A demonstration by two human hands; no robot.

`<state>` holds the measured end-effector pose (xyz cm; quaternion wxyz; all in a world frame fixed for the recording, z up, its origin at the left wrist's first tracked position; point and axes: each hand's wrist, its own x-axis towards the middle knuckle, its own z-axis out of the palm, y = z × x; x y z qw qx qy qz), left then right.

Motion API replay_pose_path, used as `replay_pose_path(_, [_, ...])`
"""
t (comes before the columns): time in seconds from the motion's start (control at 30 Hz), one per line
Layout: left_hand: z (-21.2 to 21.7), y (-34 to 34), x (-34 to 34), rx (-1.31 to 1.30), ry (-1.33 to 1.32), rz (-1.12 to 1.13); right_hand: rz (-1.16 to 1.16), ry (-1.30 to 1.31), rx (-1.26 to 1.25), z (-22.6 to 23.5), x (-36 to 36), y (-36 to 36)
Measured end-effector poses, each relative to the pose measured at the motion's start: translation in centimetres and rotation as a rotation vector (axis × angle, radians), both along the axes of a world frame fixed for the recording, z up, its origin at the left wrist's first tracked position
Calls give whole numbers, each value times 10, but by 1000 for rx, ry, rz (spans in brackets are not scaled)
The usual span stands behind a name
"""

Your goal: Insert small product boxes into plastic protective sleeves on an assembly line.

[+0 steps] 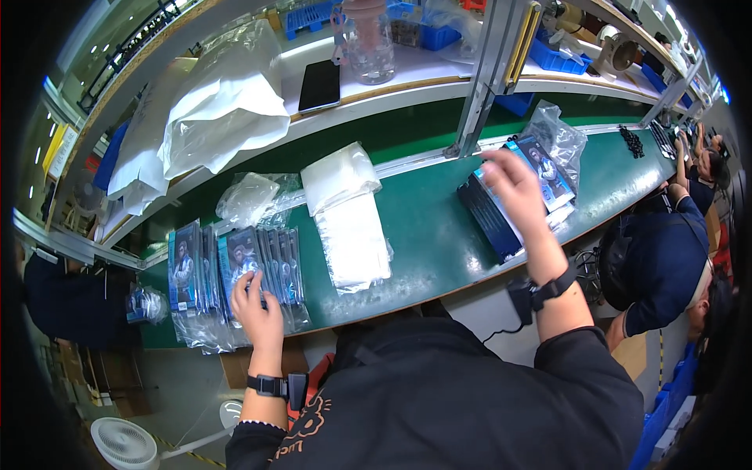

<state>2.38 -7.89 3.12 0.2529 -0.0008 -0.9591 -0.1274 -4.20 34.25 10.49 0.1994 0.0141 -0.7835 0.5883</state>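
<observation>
My left hand (pixel 256 307) rests with spread fingers on a fanned stack of blue printed boxes in clear bags (pixel 258 270) at the near edge of the green belt (pixel 431 235). A second stack of the same bagged boxes (pixel 188 270) lies just to its left. My right hand (pixel 513 188) is raised over a dark blue box (pixel 487 219) on the belt's right part, fingers around a bagged blue box (pixel 548 168) with a clear plastic bag (pixel 560 133) behind it. Both wrists wear black bands.
A pile of white flat bags (pixel 352 227) lies mid-belt, crumpled clear bags (pixel 251 200) to its left. The shelf behind holds a black phone (pixel 319 84), a clear jar (pixel 370 47), white sacks (pixel 223 110) and blue bins. Another person (pixel 666 258) sits at right. A white fan (pixel 125 442) stands below.
</observation>
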Motion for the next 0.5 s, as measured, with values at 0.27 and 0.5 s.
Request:
replay_pose_path(0.27, [30, 28, -13, -98, 154, -61, -587, -83, 974, -28, -26, 126])
replay_pose_path(0.5, [-39, 72, -22, -33, -228, -681, -508, -285, 850, -27, -21, 106])
